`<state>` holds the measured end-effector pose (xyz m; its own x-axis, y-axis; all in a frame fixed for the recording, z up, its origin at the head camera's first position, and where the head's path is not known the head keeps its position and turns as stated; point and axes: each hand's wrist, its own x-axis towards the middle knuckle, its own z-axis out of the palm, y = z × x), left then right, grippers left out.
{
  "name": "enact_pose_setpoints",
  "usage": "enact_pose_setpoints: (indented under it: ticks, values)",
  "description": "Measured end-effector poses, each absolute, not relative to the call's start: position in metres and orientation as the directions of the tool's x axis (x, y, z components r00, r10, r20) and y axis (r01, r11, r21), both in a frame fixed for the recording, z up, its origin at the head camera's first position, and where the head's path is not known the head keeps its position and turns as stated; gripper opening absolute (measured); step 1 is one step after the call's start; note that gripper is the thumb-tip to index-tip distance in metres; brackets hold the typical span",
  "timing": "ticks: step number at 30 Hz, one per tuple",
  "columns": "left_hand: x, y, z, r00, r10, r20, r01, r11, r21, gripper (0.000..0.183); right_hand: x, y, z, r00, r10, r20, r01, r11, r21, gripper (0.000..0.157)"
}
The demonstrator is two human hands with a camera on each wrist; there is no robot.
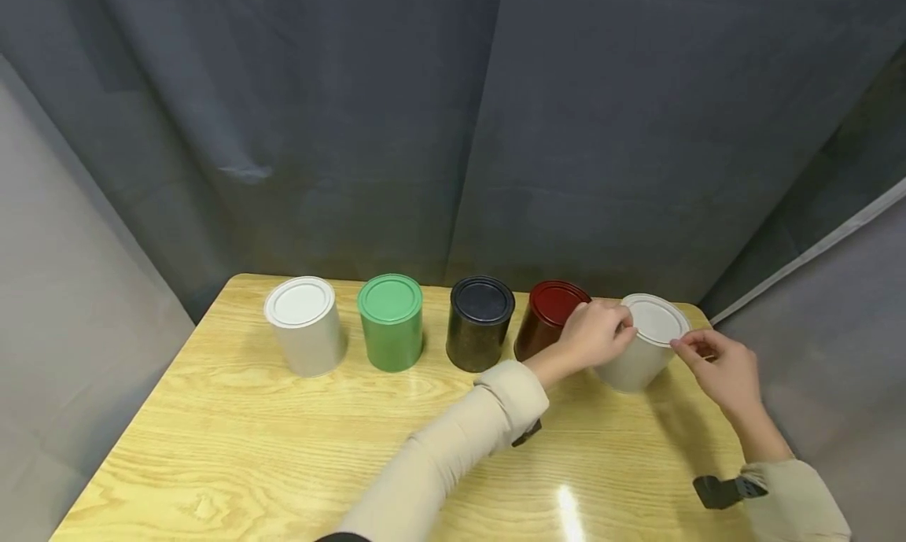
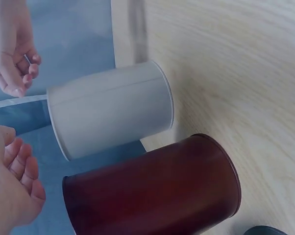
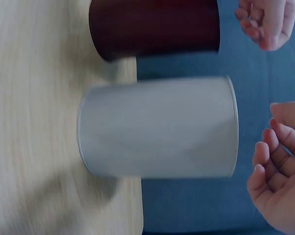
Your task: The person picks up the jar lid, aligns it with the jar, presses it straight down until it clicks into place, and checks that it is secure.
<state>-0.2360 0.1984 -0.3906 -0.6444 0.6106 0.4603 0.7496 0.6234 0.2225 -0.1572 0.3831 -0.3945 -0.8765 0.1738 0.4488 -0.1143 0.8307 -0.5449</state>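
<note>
At the right end of a row of cans stands a light grey lidded can (image 1: pixel 657 322), upright on the table. My left hand (image 1: pixel 598 333) hovers over the left side of its lid, fingers loosely bent. On the other side, my right hand (image 1: pixel 722 365) is held near the lid's right rim, thumb and fingertips close together. Both wrist views show a gap between the hands and the grey can (image 3: pixel 159 128), with nothing held. Beside it, partly hidden by my left hand and wrist, is a dark red can (image 2: pixel 157 188).
Further left in the row stand a black can (image 1: pixel 481 326), a green can (image 1: pixel 392 322) and a white can (image 1: pixel 307 326), all lidded and spaced apart. They are on a wooden table (image 1: pixel 283 447). A dark grey curtain (image 1: pixel 354 133) hangs behind its back edge.
</note>
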Motion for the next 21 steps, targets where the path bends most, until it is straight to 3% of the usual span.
enact_pose_setpoints:
  ticks: [10,14,21]
  values:
    - [-0.211,0.167,-0.391,-0.556,0.605,0.570,0.826,0.478,0.299,0.010,-0.133,0.363,-0.412,-0.837,0.146,0.527,-0.261,0.740,-0.620,0.009]
    - [-0.199,0.147,-0.392,-0.533,0.593,0.603,0.841,0.447,0.304,0.009,-0.119,0.346,-0.410,-0.821,0.111,0.560,-0.270,0.788,-0.553,0.009]
    - [-0.178,0.093,-0.406,-0.543,0.509,0.668,0.840,0.337,0.426,0.005,-0.098,0.324,-0.414,-0.809,0.086,0.581,-0.288,0.804,-0.520,0.014]
